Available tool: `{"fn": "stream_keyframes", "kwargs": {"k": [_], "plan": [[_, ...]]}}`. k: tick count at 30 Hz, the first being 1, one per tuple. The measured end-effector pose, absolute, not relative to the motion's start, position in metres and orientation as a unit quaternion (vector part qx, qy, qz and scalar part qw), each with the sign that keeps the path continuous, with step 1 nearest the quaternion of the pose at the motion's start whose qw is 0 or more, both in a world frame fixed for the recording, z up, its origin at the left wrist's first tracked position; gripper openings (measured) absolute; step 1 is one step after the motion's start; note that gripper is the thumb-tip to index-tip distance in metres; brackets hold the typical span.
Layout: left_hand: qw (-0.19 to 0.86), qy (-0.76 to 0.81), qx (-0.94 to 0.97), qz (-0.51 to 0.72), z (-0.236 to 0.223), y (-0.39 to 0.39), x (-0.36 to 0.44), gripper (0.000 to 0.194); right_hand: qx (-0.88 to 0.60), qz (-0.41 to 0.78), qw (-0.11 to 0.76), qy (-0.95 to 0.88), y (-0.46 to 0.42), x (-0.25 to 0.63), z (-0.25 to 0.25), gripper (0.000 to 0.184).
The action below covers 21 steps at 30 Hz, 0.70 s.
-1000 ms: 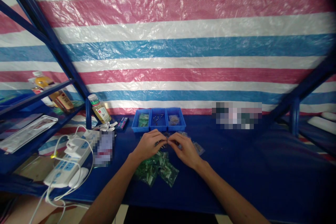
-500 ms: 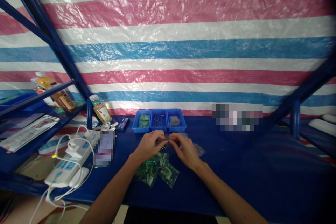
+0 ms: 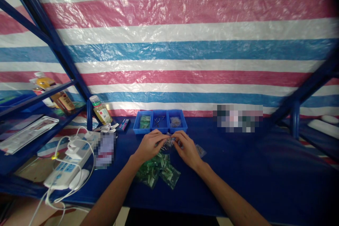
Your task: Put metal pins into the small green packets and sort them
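Note:
My left hand (image 3: pixel 151 145) and my right hand (image 3: pixel 187 148) meet over the table, fingertips almost touching. Both are closed in a pinch on a small clear plastic bag (image 3: pixel 171 142), partly covered by the fingers. Small metal pieces (image 3: pixel 164 146) show under my left fingertips; whether they lie on the table or in the bag I cannot tell. Nearer to me lies a heap of clear bags with green pieces (image 3: pixel 149 171). Another clear bag (image 3: pixel 200 150) lies just right of my right hand. Behind the hands stand three blue bins: one with green bags (image 3: pixel 144 122), one with metal parts (image 3: pixel 159 121), one with clear bags (image 3: pixel 175 122).
On the left are a power strip (image 3: pixel 62 169) with tangled white cables, a drink bottle (image 3: pixel 101 110) and a small blue box (image 3: pixel 123 125). Blue metal posts (image 3: pixel 60 53) frame both sides. A striped plastic sheet (image 3: pixel 185 49) hangs behind the table (image 3: pixel 243 169).
My fingertips have shifted slightly on the small clear bag, and more of it shows between them. The bins and the green heap stay where they were.

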<state>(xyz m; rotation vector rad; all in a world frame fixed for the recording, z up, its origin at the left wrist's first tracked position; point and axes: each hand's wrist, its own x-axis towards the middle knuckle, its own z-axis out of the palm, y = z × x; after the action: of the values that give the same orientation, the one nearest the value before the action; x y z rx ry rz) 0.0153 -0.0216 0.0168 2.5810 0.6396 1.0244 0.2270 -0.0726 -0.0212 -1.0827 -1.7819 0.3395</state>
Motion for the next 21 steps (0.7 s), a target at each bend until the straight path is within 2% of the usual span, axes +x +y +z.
{"fn": "stream_keyframes", "kwargs": {"k": [7,21], "plan": [[0.156,0.215,0.901,0.342,0.0213,-0.0233,0.013,0.033,-0.445,0.137,0.482,-0.742,-0.0737,0.2286,-0.0198,0.014],[0.147,0.228,0.904,0.33,0.0207,-0.0219,0.0136,0.032,-0.441,0.163,0.46,-0.753,-0.0753,0.2254,-0.018,0.013]]}}
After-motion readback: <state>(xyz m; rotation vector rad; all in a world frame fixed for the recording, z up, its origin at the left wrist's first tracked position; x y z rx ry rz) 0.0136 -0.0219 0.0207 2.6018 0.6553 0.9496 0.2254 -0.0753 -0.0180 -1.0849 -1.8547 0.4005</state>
